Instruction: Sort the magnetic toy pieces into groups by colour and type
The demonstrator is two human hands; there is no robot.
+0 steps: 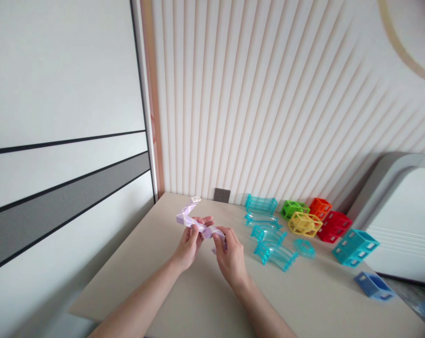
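Note:
A lilac and white snake puzzle (185, 219), bent in zigzags, is held up above the table between my two hands. My left hand (190, 244) is closed on its middle part, thumb on the near side, with some fingertips showing behind it. Gripping the right-hand part, my right hand (230, 257) has its thumb and index finger pinched on the segments and covers some of them. The puzzle's free left part sticks up and away from me, toward a small whitish piece; I cannot tell whether that piece belongs to it.
Right of my hands, several clear teal track pieces (276, 256) lie in a column beside a teal ring (304, 248). Farther right stand green (294, 210), yellow (305, 224), orange, red (335, 226), teal (355, 248) and blue (374, 286) hollow blocks. A ribbed wall with a socket (222, 195) borders the table (127, 281).

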